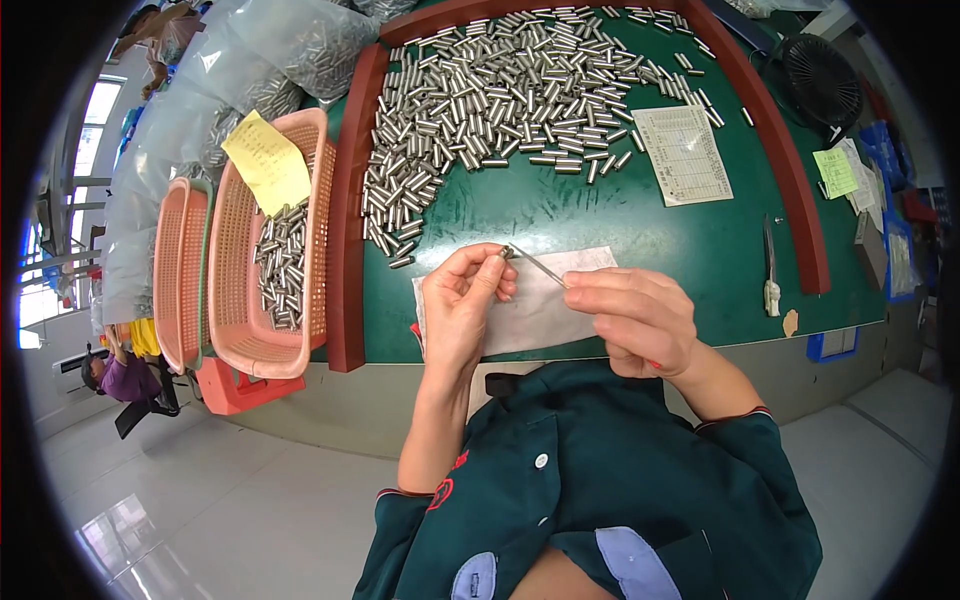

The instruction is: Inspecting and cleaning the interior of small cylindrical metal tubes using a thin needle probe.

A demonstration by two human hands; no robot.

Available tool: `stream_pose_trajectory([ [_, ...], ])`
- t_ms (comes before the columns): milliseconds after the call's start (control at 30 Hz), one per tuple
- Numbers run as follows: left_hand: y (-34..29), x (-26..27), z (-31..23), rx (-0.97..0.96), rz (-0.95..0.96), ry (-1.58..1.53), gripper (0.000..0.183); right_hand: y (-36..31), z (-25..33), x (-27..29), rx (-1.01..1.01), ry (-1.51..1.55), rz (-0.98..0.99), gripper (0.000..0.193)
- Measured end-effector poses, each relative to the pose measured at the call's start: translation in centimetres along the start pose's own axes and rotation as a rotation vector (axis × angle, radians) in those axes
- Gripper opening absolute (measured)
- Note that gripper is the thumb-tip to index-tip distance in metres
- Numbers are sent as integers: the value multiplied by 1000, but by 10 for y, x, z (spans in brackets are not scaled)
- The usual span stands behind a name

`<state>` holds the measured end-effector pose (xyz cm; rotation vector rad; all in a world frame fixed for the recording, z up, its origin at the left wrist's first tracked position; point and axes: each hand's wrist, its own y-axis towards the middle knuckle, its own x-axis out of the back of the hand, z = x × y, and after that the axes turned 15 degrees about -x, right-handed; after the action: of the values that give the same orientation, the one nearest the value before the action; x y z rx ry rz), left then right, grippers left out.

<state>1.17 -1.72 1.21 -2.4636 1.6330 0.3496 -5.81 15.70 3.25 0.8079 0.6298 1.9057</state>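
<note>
My left hand pinches a small metal cylinder between thumb and fingertips. Closed round a thin metal rod is my right hand. The rod's far tip meets the cylinder's end; whether it goes inside is too small to tell. Beneath both hands a pale cloth lies on the green tabletop. Beyond them spreads a large pile of shiny metal cylinders.
Dark red rails border the work area. To the left stand a pink basket part-filled with cylinders, a yellow note, and plastic bags. A printed sheet, a knife-like tool and a black fan are at right.
</note>
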Motion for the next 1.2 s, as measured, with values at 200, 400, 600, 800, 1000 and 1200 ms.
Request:
stream_pose_trajectory([
  [200,1,-2,1,6,-15,26,14,3,-2,5,-57,-33,-10,21],
  [400,0,-2,2,-3,-22,36,14,2,-3,1,-97,2,10,18],
  [600,0,-3,3,-21,-8,48,13,3,-3,0,-108,-2,42,17],
  [800,-1,-3,5,-23,3,75,12,5,-1,4,-45,-9,100,20],
  [1000,1,-4,6,-80,-39,63,11,3,1,6,-62,-7,-31,24],
  [1200,2,-2,2,-27,-11,45,15,3,1,5,-138,12,-8,21],
])
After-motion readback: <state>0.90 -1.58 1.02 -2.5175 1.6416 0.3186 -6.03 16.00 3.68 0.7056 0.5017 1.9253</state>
